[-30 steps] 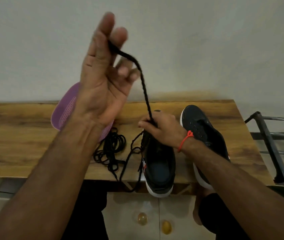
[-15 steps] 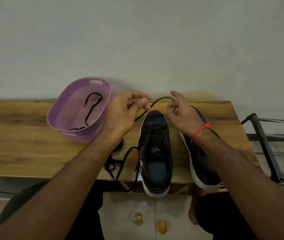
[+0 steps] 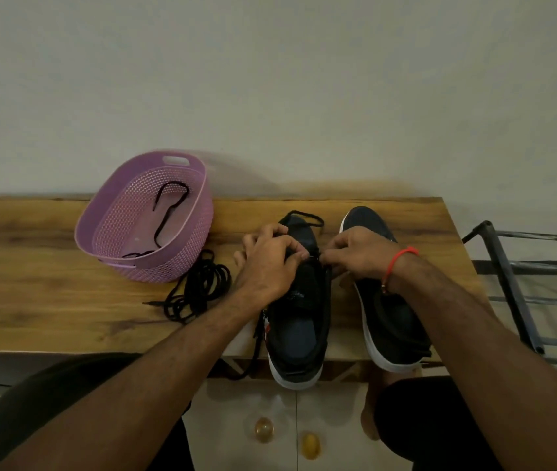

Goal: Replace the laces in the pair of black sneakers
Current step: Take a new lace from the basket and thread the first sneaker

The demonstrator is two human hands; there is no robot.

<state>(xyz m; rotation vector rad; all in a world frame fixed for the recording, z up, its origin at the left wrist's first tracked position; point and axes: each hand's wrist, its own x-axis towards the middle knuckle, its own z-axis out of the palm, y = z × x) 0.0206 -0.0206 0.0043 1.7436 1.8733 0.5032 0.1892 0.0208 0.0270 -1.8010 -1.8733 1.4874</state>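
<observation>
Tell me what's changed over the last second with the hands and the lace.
The left hand, which held the lace high, has come down to the left sneaker. The right hand met it there, and both now pinch the lace at the eyelets. The right sneaker, purple basket, coiled spare lace and wooden table stayed put.

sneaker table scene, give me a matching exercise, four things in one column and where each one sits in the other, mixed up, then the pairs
Things:
1. purple basket
2. coiled black lace
3. left sneaker
4. right sneaker

Places:
A. under both hands, at the eyelets
B. far left on the wooden table, one lace inside
C. nearest the table's right end, no hand working on it
D. on the table between the basket and the shoes

Pairs: 1-B, 2-D, 3-A, 4-C
</observation>
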